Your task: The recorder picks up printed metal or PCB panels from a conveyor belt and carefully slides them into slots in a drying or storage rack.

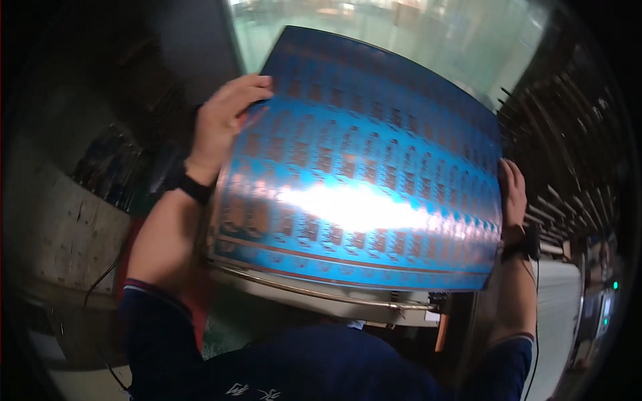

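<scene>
A large blue circuit board panel (361, 160) with rows of copper-coloured patterns is held up in front of me, tilted, with a bright glare across its lower middle. My left hand (224, 120) grips its left edge, fingers closed at the upper left side. On the opposite edge, my right hand (513, 190) is closed around the panel's right side, its thumb hidden. Both wrists wear dark bands. The panel's underside cannot be seen.
Below the panel runs a metal rod (321, 291) on a pale machine part. A rack of thin prongs (562, 214) stands at the right, above a white ribbed surface (558, 314). Pale, see-through sheeting (461, 40) lies beyond. Something red (194, 304) is beside my left arm.
</scene>
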Action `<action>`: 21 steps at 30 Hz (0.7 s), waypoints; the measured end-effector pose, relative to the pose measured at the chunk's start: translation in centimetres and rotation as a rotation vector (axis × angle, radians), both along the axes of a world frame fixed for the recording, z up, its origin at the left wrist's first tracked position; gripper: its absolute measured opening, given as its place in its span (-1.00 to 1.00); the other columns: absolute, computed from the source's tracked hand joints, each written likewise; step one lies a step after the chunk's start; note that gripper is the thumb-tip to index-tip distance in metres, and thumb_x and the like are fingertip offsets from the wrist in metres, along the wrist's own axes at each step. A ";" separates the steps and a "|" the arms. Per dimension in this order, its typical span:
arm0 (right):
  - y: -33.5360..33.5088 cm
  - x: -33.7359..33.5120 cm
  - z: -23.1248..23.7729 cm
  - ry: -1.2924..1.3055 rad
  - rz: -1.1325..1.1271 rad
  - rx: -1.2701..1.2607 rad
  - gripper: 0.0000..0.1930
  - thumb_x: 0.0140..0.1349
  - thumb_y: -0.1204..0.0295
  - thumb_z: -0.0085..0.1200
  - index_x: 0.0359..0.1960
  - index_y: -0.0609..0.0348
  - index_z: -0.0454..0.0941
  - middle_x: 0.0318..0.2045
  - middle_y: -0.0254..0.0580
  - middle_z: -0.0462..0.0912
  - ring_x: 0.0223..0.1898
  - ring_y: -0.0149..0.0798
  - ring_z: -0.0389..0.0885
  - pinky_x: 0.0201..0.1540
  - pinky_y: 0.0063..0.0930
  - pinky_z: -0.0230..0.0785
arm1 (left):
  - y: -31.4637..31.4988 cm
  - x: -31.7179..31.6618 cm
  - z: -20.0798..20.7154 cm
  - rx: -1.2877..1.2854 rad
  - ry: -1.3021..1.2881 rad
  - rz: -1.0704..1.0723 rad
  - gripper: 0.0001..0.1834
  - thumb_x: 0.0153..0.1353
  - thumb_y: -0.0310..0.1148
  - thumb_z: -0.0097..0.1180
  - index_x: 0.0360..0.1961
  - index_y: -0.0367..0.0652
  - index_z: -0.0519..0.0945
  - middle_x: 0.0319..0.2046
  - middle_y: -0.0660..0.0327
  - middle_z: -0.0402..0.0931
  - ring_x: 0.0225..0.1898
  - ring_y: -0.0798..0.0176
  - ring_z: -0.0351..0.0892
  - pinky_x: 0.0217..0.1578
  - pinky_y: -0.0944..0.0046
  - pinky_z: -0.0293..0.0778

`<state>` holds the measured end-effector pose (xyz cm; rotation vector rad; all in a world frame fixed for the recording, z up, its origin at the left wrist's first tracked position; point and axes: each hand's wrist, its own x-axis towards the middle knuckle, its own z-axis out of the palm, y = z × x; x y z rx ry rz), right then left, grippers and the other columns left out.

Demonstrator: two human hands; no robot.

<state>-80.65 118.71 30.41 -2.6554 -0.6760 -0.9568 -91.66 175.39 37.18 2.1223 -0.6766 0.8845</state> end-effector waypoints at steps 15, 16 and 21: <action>-0.5 -1.9 1.8 -0.083 -0.002 -0.098 -0.55 0.22 0.49 0.03 0.19 0.02 0.43 0.16 -0.16 0.47 0.18 -0.03 0.43 0.19 -0.27 0.34 | -1.6 -0.3 0.7 0.032 -0.055 0.104 -0.69 0.11 -0.75 0.12 -0.14 -0.22 0.64 0.06 0.16 0.54 0.00 0.29 0.59 -0.08 0.41 0.50; -0.5 -1.8 1.8 -0.084 -0.002 -0.097 -0.55 0.22 0.49 0.03 0.19 0.02 0.43 0.16 -0.16 0.47 0.18 -0.03 0.43 0.19 -0.27 0.34 | -1.6 -0.4 0.7 0.033 -0.055 0.105 -0.69 0.11 -0.75 0.12 -0.14 -0.22 0.64 0.06 0.16 0.54 0.00 0.29 0.59 -0.08 0.41 0.50; -0.4 -1.9 1.7 -0.079 -0.022 -0.096 -0.54 0.21 0.49 0.04 0.19 0.02 0.43 0.15 -0.16 0.47 0.18 -0.04 0.43 0.20 -0.27 0.33 | -1.7 -0.3 0.6 0.093 -0.052 0.159 -0.69 0.12 -0.75 0.12 -0.14 -0.22 0.64 0.06 0.15 0.55 -0.01 0.27 0.60 -0.06 0.40 0.50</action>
